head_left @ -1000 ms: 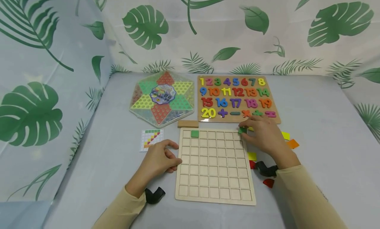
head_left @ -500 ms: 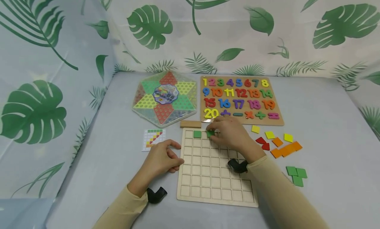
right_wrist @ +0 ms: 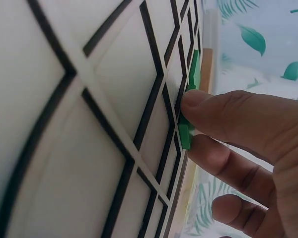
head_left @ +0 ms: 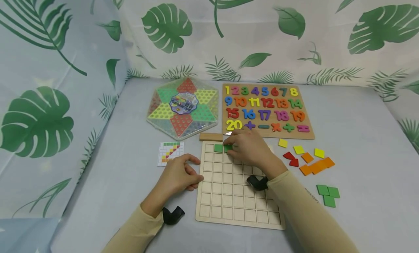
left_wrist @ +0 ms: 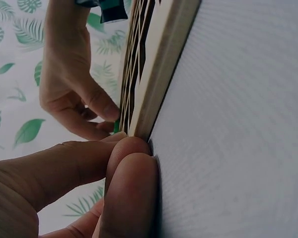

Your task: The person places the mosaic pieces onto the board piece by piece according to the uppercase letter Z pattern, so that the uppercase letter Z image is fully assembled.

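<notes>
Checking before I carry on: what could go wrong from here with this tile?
The green tile in the right hand could catch on the grid board's ridges or nudge the placed green tile beside it. The board might shift: the left hand seems only to touch its edge. The right sleeve could brush the loose green tiles nearby.

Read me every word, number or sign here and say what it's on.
"1 2 3 4 5 6 7 8": number board, top row.
"9 10 11 12 13 14": second row.
"15 16 17 18 19": third row.
"20 + − × ÷ =": bottom row.
Label on the hexagonal box: too small to read.
Dark marking by the right sleeve: unreadable.
</notes>
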{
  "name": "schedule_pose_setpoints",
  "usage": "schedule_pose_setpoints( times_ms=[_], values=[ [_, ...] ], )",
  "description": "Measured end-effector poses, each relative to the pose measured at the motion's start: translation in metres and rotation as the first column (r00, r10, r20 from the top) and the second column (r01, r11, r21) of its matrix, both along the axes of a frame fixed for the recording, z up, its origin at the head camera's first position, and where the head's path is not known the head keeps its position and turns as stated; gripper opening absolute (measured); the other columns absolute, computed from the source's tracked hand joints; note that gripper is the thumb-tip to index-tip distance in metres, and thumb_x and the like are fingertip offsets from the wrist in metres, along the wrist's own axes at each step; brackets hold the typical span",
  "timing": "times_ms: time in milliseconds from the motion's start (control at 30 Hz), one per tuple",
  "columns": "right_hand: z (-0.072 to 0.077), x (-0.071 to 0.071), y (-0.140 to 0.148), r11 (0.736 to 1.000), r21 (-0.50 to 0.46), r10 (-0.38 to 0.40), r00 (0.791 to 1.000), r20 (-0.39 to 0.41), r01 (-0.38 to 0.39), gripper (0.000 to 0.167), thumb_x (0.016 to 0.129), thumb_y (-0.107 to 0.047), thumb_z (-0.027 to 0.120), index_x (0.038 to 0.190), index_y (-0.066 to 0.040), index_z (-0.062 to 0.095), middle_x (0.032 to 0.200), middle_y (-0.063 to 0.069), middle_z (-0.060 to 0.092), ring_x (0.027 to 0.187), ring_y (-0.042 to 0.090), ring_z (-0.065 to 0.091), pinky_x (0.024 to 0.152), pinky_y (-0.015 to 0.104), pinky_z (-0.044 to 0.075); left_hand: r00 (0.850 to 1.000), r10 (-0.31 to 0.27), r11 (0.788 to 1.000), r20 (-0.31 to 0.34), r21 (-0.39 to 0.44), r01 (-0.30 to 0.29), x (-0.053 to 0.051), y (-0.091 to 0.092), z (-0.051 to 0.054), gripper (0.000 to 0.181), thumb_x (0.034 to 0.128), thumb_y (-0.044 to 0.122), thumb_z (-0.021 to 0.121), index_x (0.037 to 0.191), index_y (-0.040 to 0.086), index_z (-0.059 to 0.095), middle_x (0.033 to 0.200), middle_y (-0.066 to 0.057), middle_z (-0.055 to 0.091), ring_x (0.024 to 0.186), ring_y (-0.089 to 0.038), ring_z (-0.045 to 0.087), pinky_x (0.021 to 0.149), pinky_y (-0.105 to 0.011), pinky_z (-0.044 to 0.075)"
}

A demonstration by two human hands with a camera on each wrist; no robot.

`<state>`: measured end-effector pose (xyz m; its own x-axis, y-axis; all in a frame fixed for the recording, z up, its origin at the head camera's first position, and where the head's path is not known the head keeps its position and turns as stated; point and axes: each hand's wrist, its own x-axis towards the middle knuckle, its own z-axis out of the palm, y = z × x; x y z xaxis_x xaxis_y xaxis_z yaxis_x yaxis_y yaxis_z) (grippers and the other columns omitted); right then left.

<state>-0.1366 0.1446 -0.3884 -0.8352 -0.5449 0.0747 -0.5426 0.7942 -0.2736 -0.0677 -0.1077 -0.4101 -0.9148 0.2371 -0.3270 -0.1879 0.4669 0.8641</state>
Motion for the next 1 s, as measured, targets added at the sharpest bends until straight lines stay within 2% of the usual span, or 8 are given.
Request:
schedule_pose_setpoints(
  times_ms=[233,433,567,800,933,1000],
  values=[
    [0.0,0.008,0.008,0.999,0.014,-0.042,0.999,0.014,0.041,0.023,0.086,-0.023,0.084,0.109,-0.018,0.083,0.108,0.003,0.078,0.099,0.024,0.069,0.084,0.045,0.054,1.0,-0.029,1.0,0.003,0.006,0.029,0.0,0.007,0.0,0.042,0.082,0.005,0.084,0.119,0.005,0.065,0.069,-0.005,0.072,0.051,-0.013,0.068,0.051,-0.029,0.059],
    [0.001,0.008,0.008,0.999,-0.017,-0.037,0.999,0.017,0.037,0.023,0.089,-0.023,0.081,0.111,-0.019,0.082,0.11,0.003,0.077,0.103,0.024,0.07,0.092,0.049,0.055,0.998,0.055,0.998,0.025,-0.038,-0.054,0.004,0.001,0.002,0.041,0.0809,0.005,0.085,0.118,0.008,0.067,0.07,-0.004,0.072,0.051,-0.015,0.068,0.051,-0.03,0.06],
    [0.003,0.015,0.02,0.996,-0.018,-0.083,0.996,0.026,0.084,0.025,0.089,-0.024,0.081,0.113,-0.018,0.081,0.11,0.002,0.076,0.104,0.024,0.069,0.094,0.048,0.055,0.998,0.059,0.998,0.028,-0.038,-0.058,0.003,0.0,0.003,0.042,0.0809,0.005,0.086,0.119,0.008,0.067,0.071,-0.004,0.073,0.051,-0.015,0.069,0.052,-0.03,0.06],
    [0.006,0.045,0.065,0.98,-0.074,-0.182,0.982,0.048,0.186,0.028,0.089,-0.023,0.083,0.116,-0.017,0.08,0.112,0.003,0.076,0.11,0.028,0.067,0.099,0.053,0.053,0.998,0.051,0.997,0.028,-0.053,-0.049,0.004,0.003,0.004,0.042,0.0814,0.007,0.086,0.119,0.009,0.067,0.071,-0.004,0.073,0.05,-0.014,0.068,0.052,-0.03,0.06],
    [0.006,0.067,0.097,0.964,-0.087,-0.248,0.968,0.029,0.249,0.026,0.088,-0.018,0.084,0.114,-0.017,0.08,0.109,0.004,0.076,0.106,0.029,0.066,0.094,0.054,0.052,0.999,0.032,0.998,0.032,-0.058,-0.03,0.004,0.004,0.005,0.042,0.0822,0.008,0.085,0.12,0.009,0.067,0.071,-0.004,0.073,0.051,-0.014,0.069,0.053,-0.029,0.06],
    [0.006,0.076,0.11,0.958,-0.087,-0.272,0.962,0.024,0.274,0.025,0.087,-0.018,0.084,0.113,-0.017,0.08,0.108,0.004,0.076,0.102,0.027,0.065,0.091,0.051,0.054,0.999,0.031,0.997,0.034,-0.066,-0.028,0.005,0.003,0.006,0.042,0.0825,0.009,0.085,0.121,0.009,0.067,0.072,-0.004,0.073,0.052,-0.014,0.069,0.053,-0.029,0.059]
  ],
)
